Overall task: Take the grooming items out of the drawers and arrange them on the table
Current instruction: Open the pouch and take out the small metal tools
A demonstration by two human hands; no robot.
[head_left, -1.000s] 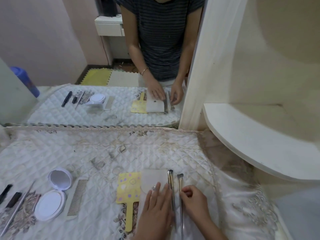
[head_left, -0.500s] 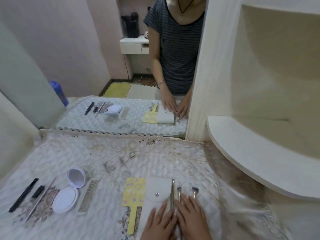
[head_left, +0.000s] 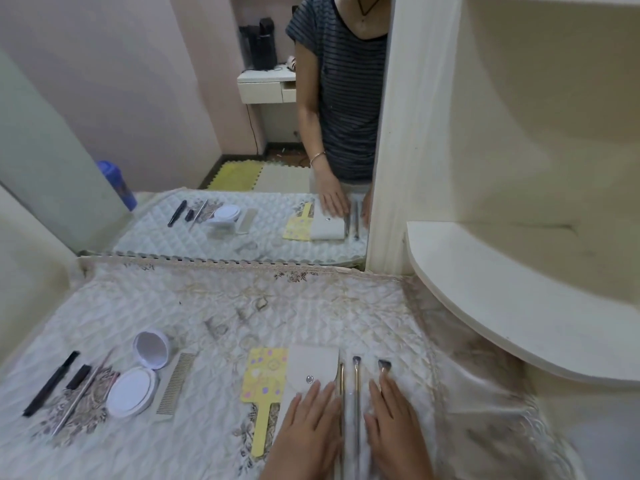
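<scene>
**Hands parted since last frame**

Left hand (head_left: 311,427) is laid flat on the white pouch (head_left: 311,367). Right hand (head_left: 394,431) is flattened, fingers straight, over the angled brush (head_left: 384,366). The gold brush (head_left: 341,379) and silver brush (head_left: 356,379) are now exposed between them on the quilted table (head_left: 242,306).

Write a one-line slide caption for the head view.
Left hand flat on the white pouch, right hand flat on a brush, two slim tools between them.

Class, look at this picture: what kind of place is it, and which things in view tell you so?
Probably a dressing table in a home: a mirror stands behind the quilted cover, where a compact, comb and brushes lie.
</scene>
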